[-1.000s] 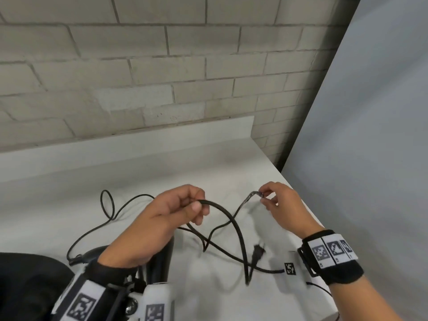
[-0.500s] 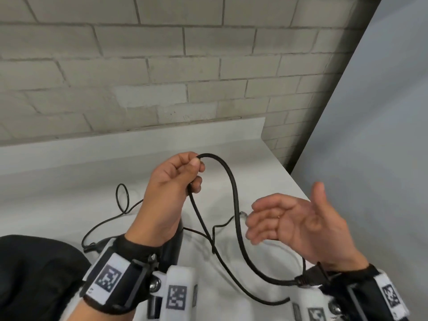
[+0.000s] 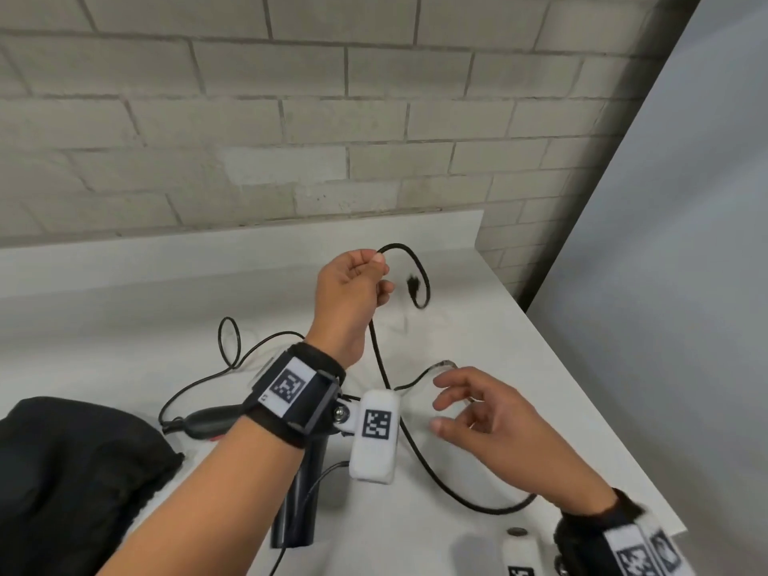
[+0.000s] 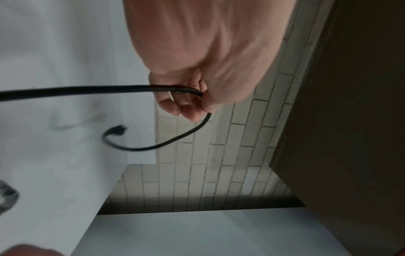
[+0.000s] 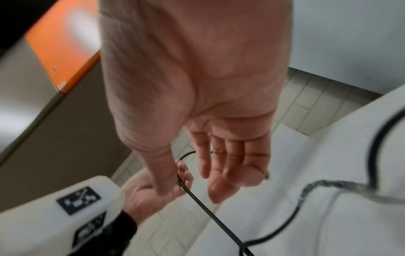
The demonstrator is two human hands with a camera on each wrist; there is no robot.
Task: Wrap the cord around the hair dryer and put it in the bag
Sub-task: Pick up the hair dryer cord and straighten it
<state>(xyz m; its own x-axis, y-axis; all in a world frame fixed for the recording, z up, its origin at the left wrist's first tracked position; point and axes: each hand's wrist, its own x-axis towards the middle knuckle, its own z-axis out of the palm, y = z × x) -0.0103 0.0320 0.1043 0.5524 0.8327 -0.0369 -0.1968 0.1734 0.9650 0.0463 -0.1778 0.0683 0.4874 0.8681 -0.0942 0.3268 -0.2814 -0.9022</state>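
My left hand (image 3: 376, 259) is raised over the white counter (image 3: 519, 338) and pinches the black cord (image 3: 419, 268) between thumb and fingers. The cord arcs past that hand, and its plug (image 3: 412, 281) dangles in the air. The left wrist view shows the same pinch (image 4: 198, 94) on the cord (image 4: 87, 90), with the plug (image 4: 117, 131) beyond. More cord hangs down to the counter and curves past my right hand (image 3: 440, 405), which hovers open and holds nothing (image 5: 219, 173). The black hair dryer (image 3: 297, 500) lies under my left forearm. The black bag (image 3: 70, 471) sits at the lower left.
A brick wall (image 3: 374, 118) backs the counter, and a grey partition (image 3: 685, 284) closes the right side. The counter's right edge (image 3: 602, 417) runs diagonally close to my right hand. A thin loop of cord (image 3: 228, 338) lies left of my left wrist.
My right hand let go of the cord and opened. My left hand lifted the cord higher and farther back, and the plug rose off the counter to dangle beside it.
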